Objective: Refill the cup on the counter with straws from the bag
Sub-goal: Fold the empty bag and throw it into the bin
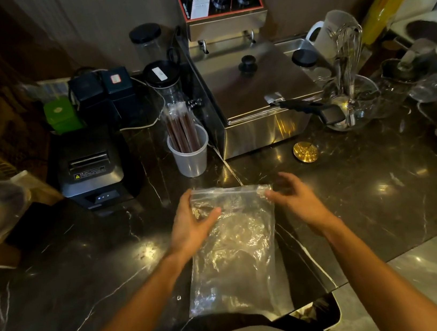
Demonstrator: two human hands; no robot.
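Clear, crinkled plastic zip bag [232,250] lies flat on the dark veined marble counter [355,188], near the person and well apart from the translucent plastic cup [192,155] standing farther off to the left, which already holds wrapped dark straws [181,128]. The bag looks empty, though glare makes that uncertain. The left hand [192,225] rests on the bag's far left corner, thumb laid over the plastic, fingers behind the edge. The right hand [294,196] has its fingers loosely curled at the far right corner, seeming only to touch the zip strip. To finish well, pin one corner and run the other hand's fingers along the seal, pressing evenly.
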